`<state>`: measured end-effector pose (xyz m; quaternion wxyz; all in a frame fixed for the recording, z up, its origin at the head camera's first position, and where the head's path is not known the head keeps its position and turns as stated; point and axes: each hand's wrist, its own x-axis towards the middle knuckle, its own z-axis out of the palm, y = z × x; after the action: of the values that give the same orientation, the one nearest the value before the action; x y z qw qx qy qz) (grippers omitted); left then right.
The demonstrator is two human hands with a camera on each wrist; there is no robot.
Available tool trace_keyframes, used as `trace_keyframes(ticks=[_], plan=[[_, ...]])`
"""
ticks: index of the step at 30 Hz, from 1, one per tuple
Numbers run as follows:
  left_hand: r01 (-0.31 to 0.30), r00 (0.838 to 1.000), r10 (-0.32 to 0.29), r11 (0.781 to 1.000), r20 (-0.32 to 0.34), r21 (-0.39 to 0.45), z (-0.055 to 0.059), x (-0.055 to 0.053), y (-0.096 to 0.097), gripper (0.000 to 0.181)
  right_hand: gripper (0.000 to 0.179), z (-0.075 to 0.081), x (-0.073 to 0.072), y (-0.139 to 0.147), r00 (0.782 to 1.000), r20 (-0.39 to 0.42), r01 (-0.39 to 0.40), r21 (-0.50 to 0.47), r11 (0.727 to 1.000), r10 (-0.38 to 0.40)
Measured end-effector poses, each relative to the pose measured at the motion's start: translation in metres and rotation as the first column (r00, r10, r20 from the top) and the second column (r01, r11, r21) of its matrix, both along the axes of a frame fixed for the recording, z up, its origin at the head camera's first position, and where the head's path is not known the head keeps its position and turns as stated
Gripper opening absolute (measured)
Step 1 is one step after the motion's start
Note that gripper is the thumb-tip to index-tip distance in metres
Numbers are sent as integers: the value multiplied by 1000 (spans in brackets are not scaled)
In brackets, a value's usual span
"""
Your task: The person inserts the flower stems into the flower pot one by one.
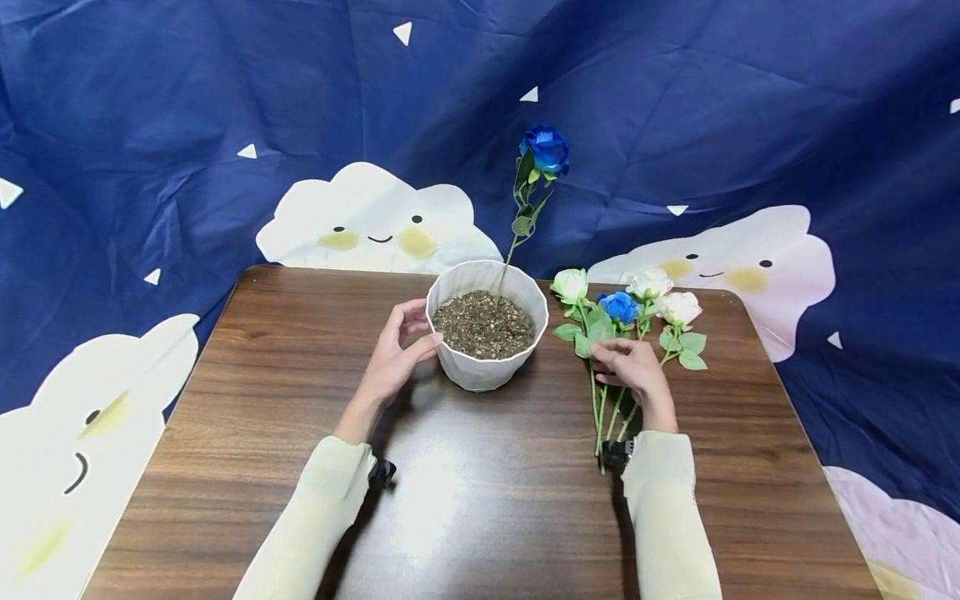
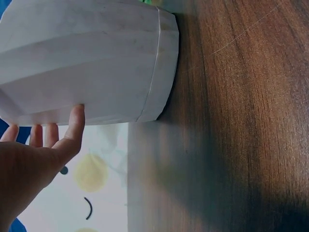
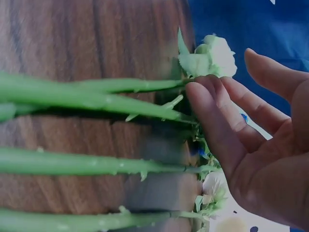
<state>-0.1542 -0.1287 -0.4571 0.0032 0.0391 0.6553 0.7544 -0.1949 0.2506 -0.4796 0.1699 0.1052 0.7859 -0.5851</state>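
Observation:
A faceted white flowerpot [image 1: 486,375] filled with brown soil [image 1: 483,325] stands toward the back of the table. A blue rose [image 1: 545,150] rises from the soil on a tall, leafy stem. My left hand [image 1: 401,346] rests at the pot's left side; in the left wrist view the thumb [image 2: 75,128] touches the pot wall, the other fingers farther round. To the pot's right, my right hand [image 1: 633,371] pinches the stem of a pale green-white rose [image 1: 570,286] just below its leaves. Beside it lie another blue rose [image 1: 618,307] and two whitish roses [image 1: 680,308].
The dark wood-grain table [image 1: 480,517] ends a little behind the pot. Beyond hangs a blue cloth [image 1: 300,83] printed with smiling clouds. The loose rose stems [image 1: 615,417] run side by side toward the near edge, some crossing under the right wrist.

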Motion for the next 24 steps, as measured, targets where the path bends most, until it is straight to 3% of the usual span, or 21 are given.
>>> trace_keyframes(ticks=[6,12,17,24], plan=[[-2,1000,2,1000,0,-2,0,0,0,60,44,-4,0,2,998,45,-38,21,999,37],[-3,1000,3,1000,-3,-2,0,0,-1,60,25,-8,0,1,996,32,-88,97,991,85],[-1,1000,1,1000,-1,1,0,0,-1,59,28,-11,-1,-3,994,38,-110,191,975,105],[2,1000,-2,1000,3,0,0,-1,-1,60,33,-13,-5,-9,991,33,-130,340,932,126]])
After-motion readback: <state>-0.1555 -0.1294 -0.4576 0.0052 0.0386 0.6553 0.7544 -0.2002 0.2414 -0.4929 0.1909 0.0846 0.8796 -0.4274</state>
